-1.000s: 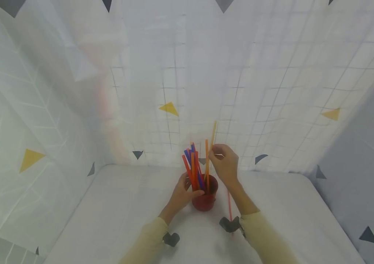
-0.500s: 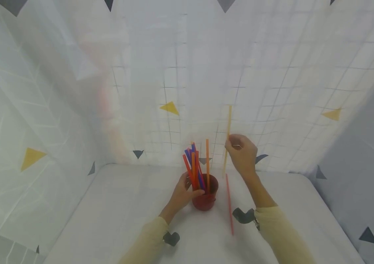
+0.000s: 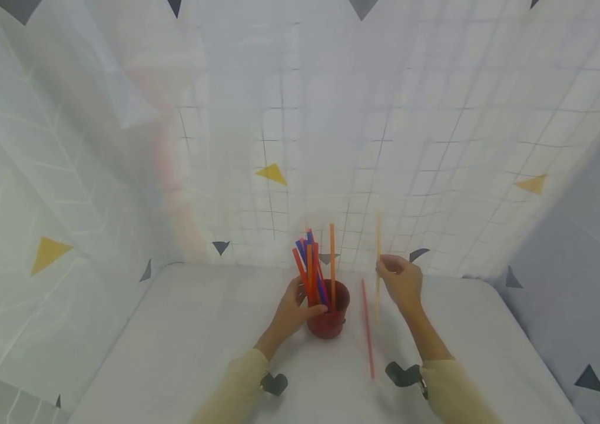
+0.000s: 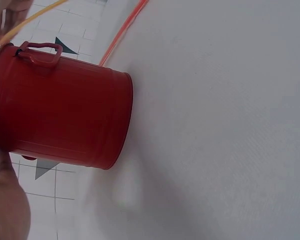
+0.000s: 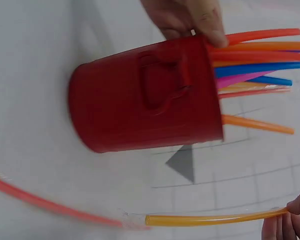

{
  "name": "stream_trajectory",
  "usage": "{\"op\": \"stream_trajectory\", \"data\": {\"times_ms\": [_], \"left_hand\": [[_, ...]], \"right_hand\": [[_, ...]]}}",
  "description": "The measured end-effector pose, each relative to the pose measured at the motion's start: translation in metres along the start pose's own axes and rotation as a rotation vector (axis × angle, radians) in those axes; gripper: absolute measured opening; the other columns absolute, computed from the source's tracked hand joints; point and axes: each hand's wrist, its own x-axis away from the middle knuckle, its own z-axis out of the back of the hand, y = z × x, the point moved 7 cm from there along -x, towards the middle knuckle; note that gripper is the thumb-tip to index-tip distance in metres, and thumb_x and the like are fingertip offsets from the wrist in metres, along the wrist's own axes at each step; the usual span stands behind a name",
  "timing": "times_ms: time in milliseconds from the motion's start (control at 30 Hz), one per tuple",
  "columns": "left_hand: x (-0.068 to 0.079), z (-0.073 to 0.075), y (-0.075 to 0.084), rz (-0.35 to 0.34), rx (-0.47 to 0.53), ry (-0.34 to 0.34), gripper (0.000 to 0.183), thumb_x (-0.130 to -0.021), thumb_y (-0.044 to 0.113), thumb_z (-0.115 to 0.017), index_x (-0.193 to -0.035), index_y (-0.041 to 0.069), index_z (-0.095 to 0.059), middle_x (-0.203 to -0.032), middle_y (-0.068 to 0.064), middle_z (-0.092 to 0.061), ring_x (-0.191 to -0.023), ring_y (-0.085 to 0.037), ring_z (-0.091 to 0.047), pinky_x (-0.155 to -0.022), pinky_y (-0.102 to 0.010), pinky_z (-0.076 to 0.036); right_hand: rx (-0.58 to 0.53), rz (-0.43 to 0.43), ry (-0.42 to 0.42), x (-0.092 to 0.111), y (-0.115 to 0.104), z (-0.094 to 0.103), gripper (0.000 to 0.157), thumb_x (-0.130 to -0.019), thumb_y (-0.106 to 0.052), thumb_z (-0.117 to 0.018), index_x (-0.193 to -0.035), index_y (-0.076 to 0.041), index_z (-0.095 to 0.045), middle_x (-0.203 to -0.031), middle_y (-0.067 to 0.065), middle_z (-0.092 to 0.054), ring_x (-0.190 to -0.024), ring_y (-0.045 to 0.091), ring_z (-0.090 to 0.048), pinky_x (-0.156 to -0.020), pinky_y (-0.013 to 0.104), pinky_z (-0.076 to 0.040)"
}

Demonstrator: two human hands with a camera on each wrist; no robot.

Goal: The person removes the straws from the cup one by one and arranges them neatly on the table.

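Note:
My left hand grips the rim of a red metal bucket, thumb over the edge. Several drinking straws in red, orange, blue and pink lean toward that hand inside it; one orange straw stands apart. To the right, my right hand pinches a yellow straw near its middle in the head view, holding it upright with its lower end close over the table. Clear film shows at that end in the right wrist view. A pinkish-red straw lies on the table between bucket and right hand.
The white table meets a white backdrop with grid lines just behind the bucket. Similar sheets rise on both sides. A small looped handle sticks out from the bucket's side.
My right hand has drawn the yellow straw out of the bucket, carried it right past the red straw, then lowered it toward the table. The left hand stays at the bucket.

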Motion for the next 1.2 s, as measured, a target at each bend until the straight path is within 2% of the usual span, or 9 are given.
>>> {"op": "stream_trajectory", "data": {"times_ms": [267,433,533,600,767,800,1000,1200], "left_hand": [[-0.001,-0.002,-0.003,-0.035,0.006,-0.012,0.083,-0.078,0.034,-0.083,-0.145,0.030,-0.034,-0.143,0.009,-0.044,-0.137,-0.016,-0.040,-0.110,-0.046,-0.035],[0.001,-0.003,-0.003,-0.041,0.011,-0.017,0.083,-0.078,0.034,-0.083,-0.145,0.030,-0.033,-0.144,0.009,-0.044,-0.137,-0.016,-0.039,-0.109,-0.046,-0.035],[0.001,-0.002,-0.003,-0.029,0.003,-0.012,0.083,-0.078,0.036,-0.083,-0.145,0.032,-0.034,-0.143,0.013,-0.044,-0.137,-0.013,-0.039,-0.109,-0.045,-0.036],[0.003,-0.001,0.004,-0.018,0.005,-0.018,0.081,-0.079,0.032,-0.082,-0.145,0.029,-0.034,-0.143,0.011,-0.044,-0.137,-0.014,-0.039,-0.109,-0.045,-0.036],[0.002,-0.001,0.004,0.001,0.026,-0.020,0.081,-0.081,0.023,-0.082,-0.146,0.024,-0.033,-0.145,0.005,-0.043,-0.138,-0.017,-0.038,-0.111,-0.046,-0.033],[0.001,-0.001,-0.001,0.000,0.025,-0.015,0.082,-0.080,0.025,-0.082,-0.146,0.025,-0.033,-0.145,0.006,-0.043,-0.138,-0.017,-0.038,-0.111,-0.046,-0.033],[0.002,-0.001,-0.002,-0.007,0.009,0.007,0.082,-0.079,0.031,-0.083,-0.145,0.027,-0.034,-0.144,0.008,-0.044,-0.137,-0.015,-0.039,-0.109,-0.045,-0.036],[0.009,-0.002,0.017,-0.007,0.008,0.003,0.078,-0.082,0.021,-0.080,-0.145,0.020,-0.034,-0.146,0.001,-0.044,-0.139,-0.023,-0.038,-0.109,-0.051,-0.033]], "right_hand": [[-0.013,-0.147,-0.171,0.010,0.055,-0.009,0.033,-0.093,-0.022,-0.065,-0.117,0.000,-0.066,-0.105,0.017,-0.071,-0.087,0.022,-0.071,-0.082,0.038,-0.056],[0.015,-0.193,-0.237,0.018,0.080,-0.013,0.036,-0.092,-0.023,-0.067,-0.118,0.002,-0.065,-0.108,0.019,-0.070,-0.087,0.023,-0.071,-0.083,0.039,-0.056],[0.043,-0.204,-0.246,0.022,0.091,-0.015,0.035,-0.090,-0.023,-0.069,-0.115,0.001,-0.067,-0.103,0.016,-0.071,-0.083,0.021,-0.071,-0.078,0.035,-0.056],[0.048,-0.206,-0.240,0.024,0.096,-0.017,0.034,-0.088,-0.022,-0.070,-0.113,0.001,-0.068,-0.098,0.014,-0.072,-0.078,0.019,-0.071,-0.072,0.031,-0.055],[0.025,-0.232,-0.244,0.033,0.107,-0.022,0.033,-0.086,-0.017,-0.072,-0.109,0.006,-0.068,-0.091,0.015,-0.072,-0.072,0.017,-0.069,-0.064,0.023,-0.053],[0.027,-0.241,-0.251,0.034,0.109,-0.023,0.033,-0.085,-0.016,-0.072,-0.109,0.007,-0.068,-0.092,0.015,-0.072,-0.073,0.018,-0.069,-0.065,0.023,-0.053],[0.108,-0.258,-0.295,0.042,0.113,-0.030,0.032,-0.084,-0.017,-0.072,-0.108,0.004,-0.069,-0.098,0.018,-0.071,-0.085,0.025,-0.068,-0.076,0.035,-0.056],[0.153,-0.249,-0.321,0.047,0.113,-0.034,0.032,-0.084,-0.017,-0.072,-0.106,0.005,-0.069,-0.100,0.021,-0.070,-0.090,0.031,-0.067,-0.082,0.044,-0.055]]}}
